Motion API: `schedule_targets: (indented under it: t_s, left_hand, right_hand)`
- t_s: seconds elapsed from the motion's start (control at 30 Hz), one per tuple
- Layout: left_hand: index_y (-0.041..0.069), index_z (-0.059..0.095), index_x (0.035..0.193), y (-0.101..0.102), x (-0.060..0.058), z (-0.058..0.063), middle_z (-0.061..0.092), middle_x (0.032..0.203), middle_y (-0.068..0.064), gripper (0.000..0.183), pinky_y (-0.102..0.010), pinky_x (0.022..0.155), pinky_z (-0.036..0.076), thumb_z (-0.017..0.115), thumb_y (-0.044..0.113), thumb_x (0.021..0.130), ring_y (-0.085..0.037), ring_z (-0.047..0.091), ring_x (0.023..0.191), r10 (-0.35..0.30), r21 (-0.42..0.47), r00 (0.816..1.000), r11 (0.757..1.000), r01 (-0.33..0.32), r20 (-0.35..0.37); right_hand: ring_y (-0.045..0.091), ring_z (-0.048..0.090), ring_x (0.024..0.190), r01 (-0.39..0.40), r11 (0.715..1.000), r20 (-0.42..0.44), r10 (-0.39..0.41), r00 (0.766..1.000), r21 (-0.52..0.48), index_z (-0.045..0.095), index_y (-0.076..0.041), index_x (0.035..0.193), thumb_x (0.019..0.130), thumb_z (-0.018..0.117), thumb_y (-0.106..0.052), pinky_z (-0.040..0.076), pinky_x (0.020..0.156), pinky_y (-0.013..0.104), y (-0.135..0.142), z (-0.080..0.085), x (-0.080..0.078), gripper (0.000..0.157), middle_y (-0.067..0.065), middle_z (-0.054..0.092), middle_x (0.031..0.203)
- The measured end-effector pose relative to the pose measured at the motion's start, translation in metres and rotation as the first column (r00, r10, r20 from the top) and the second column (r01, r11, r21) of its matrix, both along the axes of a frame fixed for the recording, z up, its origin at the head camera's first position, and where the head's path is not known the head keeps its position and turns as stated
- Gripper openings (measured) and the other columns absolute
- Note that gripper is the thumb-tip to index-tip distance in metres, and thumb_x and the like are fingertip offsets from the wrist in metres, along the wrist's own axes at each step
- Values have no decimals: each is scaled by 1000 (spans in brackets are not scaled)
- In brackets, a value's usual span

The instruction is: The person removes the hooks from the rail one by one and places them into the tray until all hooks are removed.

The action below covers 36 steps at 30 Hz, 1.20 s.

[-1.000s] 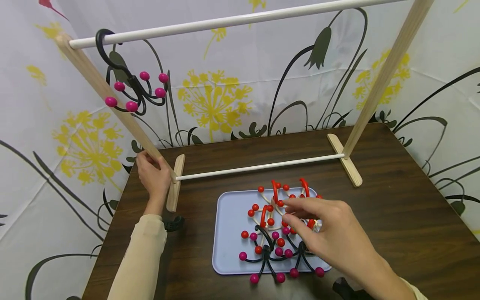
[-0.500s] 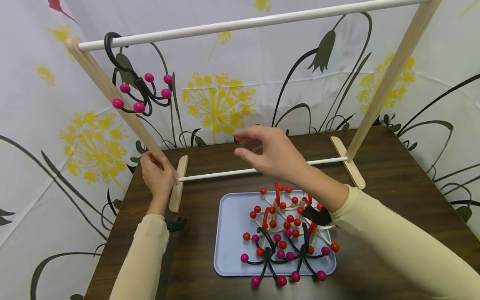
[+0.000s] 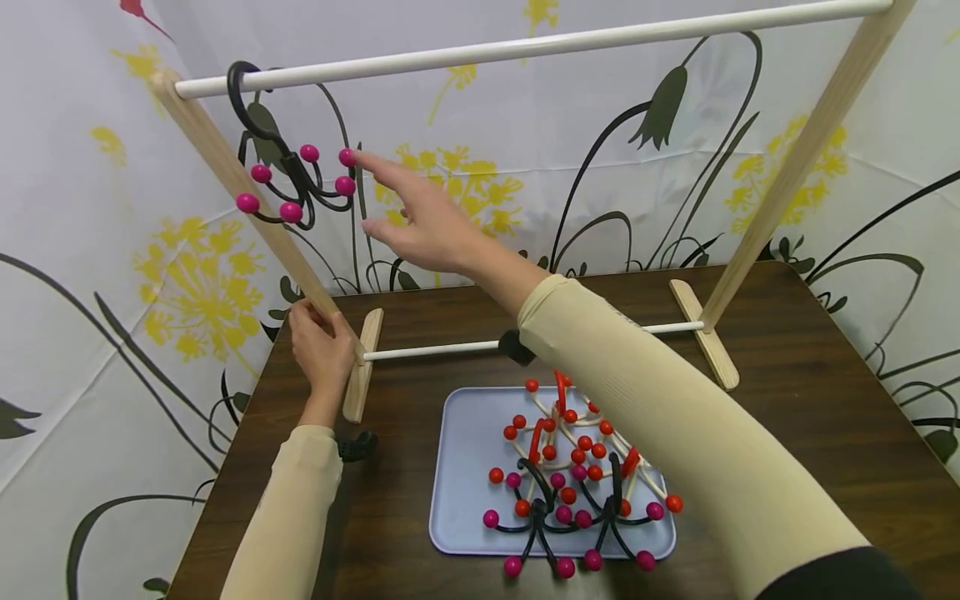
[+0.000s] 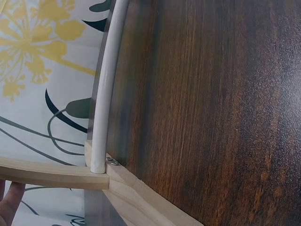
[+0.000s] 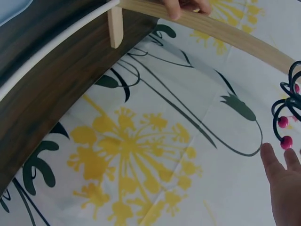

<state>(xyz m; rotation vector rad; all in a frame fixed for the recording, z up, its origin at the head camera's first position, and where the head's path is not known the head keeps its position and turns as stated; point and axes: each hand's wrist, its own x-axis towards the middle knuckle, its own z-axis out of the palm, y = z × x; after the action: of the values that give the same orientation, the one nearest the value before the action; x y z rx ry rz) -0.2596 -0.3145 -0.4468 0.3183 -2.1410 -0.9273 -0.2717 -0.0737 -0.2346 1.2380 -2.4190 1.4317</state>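
Observation:
A black multi-armed hook hanger [image 3: 297, 171] with pink balls on its tips hangs from the white upper rod [image 3: 525, 50], close to the left post. My right hand [image 3: 431, 218] reaches up beside it with fingers extended. Its index fingertip overlaps a right-hand pink ball in the head view; whether they touch I cannot tell. In the right wrist view, the fingers [image 5: 269, 157] are just below the pink balls. My left hand [image 3: 324, 346] grips the left wooden post [image 3: 288, 258] near its foot, thumb in front; the other fingers are partly hidden.
A pale blue tray [image 3: 465, 521] holds several red-balled hangers [image 3: 550, 425] and two black ones with pink balls [image 3: 538, 510], partly hidden by my right sleeve. A white lower rod [image 3: 427, 349] joins the wooden feet. The patterned cloth [image 3: 465, 108] stands behind the table [image 3: 810, 417].
My right hand has moved from above the tray up and left to the hanging black hanger, taking nothing along. My left hand stays on the post. The view has shifted slightly.

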Motion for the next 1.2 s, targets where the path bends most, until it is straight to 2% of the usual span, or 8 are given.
schedule_targets:
  t_s: [0.13,0.3,0.47,0.63,0.8,0.93,1.1,1.2]
  left_hand:
    - [1,52,120,1,1,1,51,99,-18,33,-51,71,39,61,10,90,-35,53,83,-2,-4,1000,1000,2,-6]
    - [0,52,120,1,0,0,51,100,-18,33,-50,71,39,61,9,90,-34,53,84,-2,-1,1000,1000,2,-6]
    - [1,51,121,-1,-1,-1,51,101,-18,33,-49,72,39,60,11,91,-34,53,84,3,2,1000,1000,-3,6]
    - [1,51,122,-3,-1,-2,51,102,-18,34,-47,72,39,59,13,91,-34,53,84,6,7,1000,1000,-6,9]
    - [1,52,121,-7,-1,-3,51,101,-18,34,-46,70,38,60,13,90,-33,53,83,18,-4,1000,1000,-18,6]
    - [1,52,120,-8,0,-3,51,101,-18,33,-47,70,38,59,13,90,-33,53,83,12,-7,1000,1000,-12,5]
    - [2,52,120,-8,1,-2,52,101,-18,33,-47,70,38,59,14,91,-34,53,82,14,-1,1000,1000,-14,1]
    - [2,51,121,-7,1,-1,51,101,-18,33,-47,70,39,59,14,91,-34,54,83,8,1,1000,1000,-8,12]
  right_hand:
    - [0,28,137,-23,1000,16,23,1000,-4,34,-15,153,98,56,-17,32,106,25,-10,6,0,58,-5,34,156]
    - [5,45,124,3,1000,25,-3,1000,-14,54,-11,140,98,57,-17,36,95,16,-14,12,3,42,0,52,136]
    - [9,52,101,113,993,32,-111,993,-44,55,-9,137,97,60,-22,39,83,16,-16,17,5,42,1,56,107]
    - [12,47,73,325,943,53,-322,945,-70,53,-13,136,96,62,-28,37,68,22,-13,19,4,43,2,49,83]
    - [13,43,62,466,884,79,-463,883,-31,59,-18,131,94,65,-32,34,58,24,-4,20,1,39,1,49,73]
    - [13,44,66,497,868,54,-496,866,1,70,-16,117,93,66,-30,33,58,24,3,22,-3,27,2,51,74]
    - [10,52,88,470,883,56,-470,881,17,71,-12,113,94,65,-27,39,74,20,9,27,-5,25,0,59,97]
    - [8,60,91,451,892,85,-448,890,-21,71,-11,113,95,65,-25,43,79,19,12,30,-5,23,-3,67,103]
